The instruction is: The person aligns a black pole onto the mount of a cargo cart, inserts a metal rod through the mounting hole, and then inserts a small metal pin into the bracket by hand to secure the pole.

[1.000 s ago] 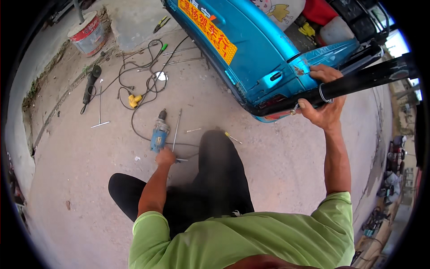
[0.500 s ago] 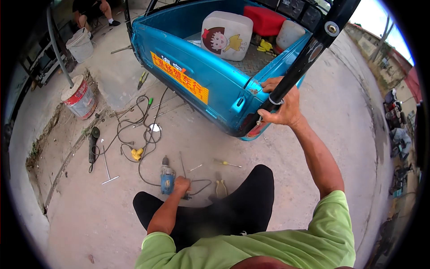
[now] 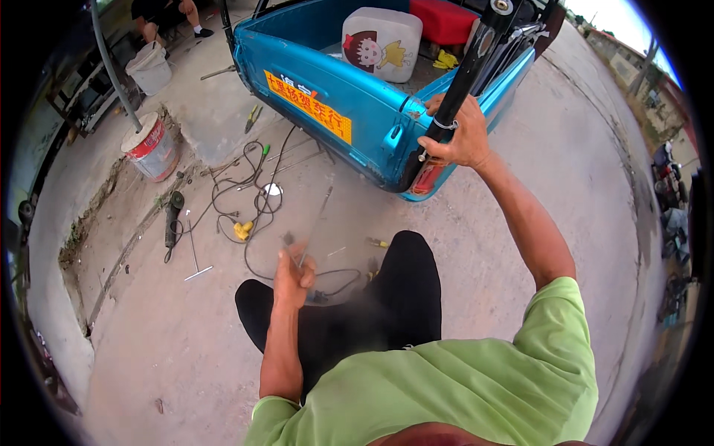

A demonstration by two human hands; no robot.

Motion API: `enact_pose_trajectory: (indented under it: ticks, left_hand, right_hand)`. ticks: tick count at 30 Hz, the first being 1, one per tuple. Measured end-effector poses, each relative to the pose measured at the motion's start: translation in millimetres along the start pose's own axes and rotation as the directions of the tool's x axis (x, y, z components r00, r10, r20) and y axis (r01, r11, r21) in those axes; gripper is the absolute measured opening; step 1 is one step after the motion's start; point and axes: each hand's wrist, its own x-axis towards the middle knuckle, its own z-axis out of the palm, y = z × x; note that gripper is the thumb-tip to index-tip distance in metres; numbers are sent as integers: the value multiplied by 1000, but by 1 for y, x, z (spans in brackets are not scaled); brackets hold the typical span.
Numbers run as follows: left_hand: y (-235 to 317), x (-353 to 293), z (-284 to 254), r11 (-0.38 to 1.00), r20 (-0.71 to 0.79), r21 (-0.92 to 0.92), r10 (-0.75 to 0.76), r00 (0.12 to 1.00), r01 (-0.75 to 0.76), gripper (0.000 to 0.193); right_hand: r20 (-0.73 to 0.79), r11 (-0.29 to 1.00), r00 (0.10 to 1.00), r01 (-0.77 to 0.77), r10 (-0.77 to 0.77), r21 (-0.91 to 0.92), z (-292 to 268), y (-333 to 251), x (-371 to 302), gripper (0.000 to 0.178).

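And there's your left hand [image 3: 294, 276], between seven and eight o'clock, slightly blurred, fingers closed around a thin metal rod [image 3: 317, 225] that points up just short of one o'clock! Its far tip meets nothing that you can make out here.

Over between one and two, your right hand [image 3: 467, 134] wraps the black post [image 3: 466, 70], thumb near side, fingers round the back, right at the corner of the blue cargo bed [image 3: 372, 123]. A metal ring [image 3: 445, 125] circles that post, and a small bolt [image 3: 422, 156] sits just below your thumb.

So how do things stand? Rod in one grip, post in the other, post leaning up from the bed's corner: that much is done. Rod and post are well apart, and no tool touches the bolt; whether it's tight, you can't tell from here.

Around you, the drill [image 3: 288, 239] peeks out behind your left hand, in nobody's grip. Out at nine lie a T-handled bar [image 3: 195, 249], a black power tool [image 3: 173, 219] and a yellow connector [image 3: 242, 230] among tangled cords.
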Motion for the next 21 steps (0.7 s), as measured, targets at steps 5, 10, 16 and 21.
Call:
enact_pose_trajectory:
  ticks: [5,10,16,21]
  left_hand:
    - [12,-83,50,590,290,619,442,849,-519,49]
    - [29,-131,89,326,446,713,471,761,-620,32]
    - [32,-143,108,207,505,738,462,729,-643,31]
    - [37,-140,114,153,554,734,430,713,-662,31]
  right_hand:
    - [41,996,998,-36,40,-84,5,8,-11,64]
    - [190,986,970,-138,153,-91,-5,10,-17,78]
    - [264,991,958,-87,111,-101,-9,15,-21,79]
    - [265,995,961,-63,81,-76,-7,22,-21,90]
